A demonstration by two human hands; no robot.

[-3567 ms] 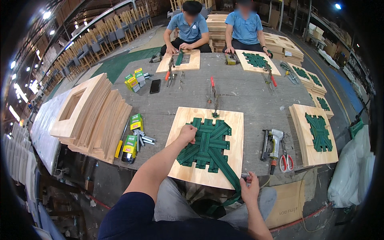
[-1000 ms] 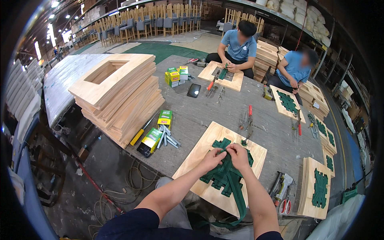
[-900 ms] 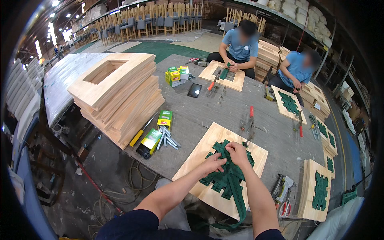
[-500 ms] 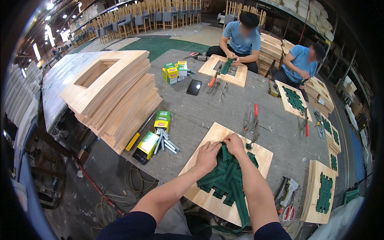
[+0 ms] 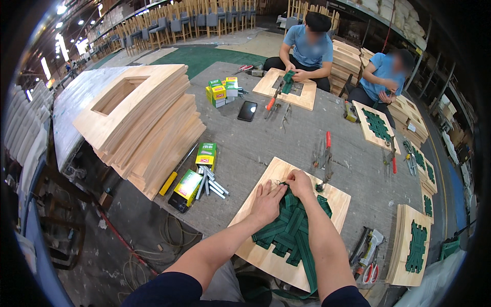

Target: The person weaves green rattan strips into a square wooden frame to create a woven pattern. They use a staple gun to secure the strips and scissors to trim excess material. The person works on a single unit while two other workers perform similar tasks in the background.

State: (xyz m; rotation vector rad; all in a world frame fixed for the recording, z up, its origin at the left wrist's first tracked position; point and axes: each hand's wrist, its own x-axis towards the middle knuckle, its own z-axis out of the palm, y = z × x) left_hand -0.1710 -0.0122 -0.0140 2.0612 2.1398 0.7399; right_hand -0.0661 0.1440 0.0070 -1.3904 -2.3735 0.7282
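A square wooden seat frame (image 5: 266,256) lies on the table in front of me, crossed by woven green webbing (image 5: 292,230). My left hand (image 5: 267,202) lies flat on the webbing near the frame's far corner, fingers spread. My right hand (image 5: 299,182) is just beyond it, fingers curled on the end of a green strap at the frame's far edge. A loose strap tail (image 5: 309,276) runs off the near edge toward my lap.
A tall stack of wooden frames (image 5: 138,117) stands at the left. Staple boxes and staple strips (image 5: 202,174) lie beside it. Red-handled pliers (image 5: 326,153) lie beyond my frame, a staple gun and scissors (image 5: 369,256) at the right. Two people (image 5: 312,46) work on frames across the table.
My head has turned left, bringing the frame stack into view. Both hands moved onto the frame's far corner, the right one coming up from the near edge to the strap end.
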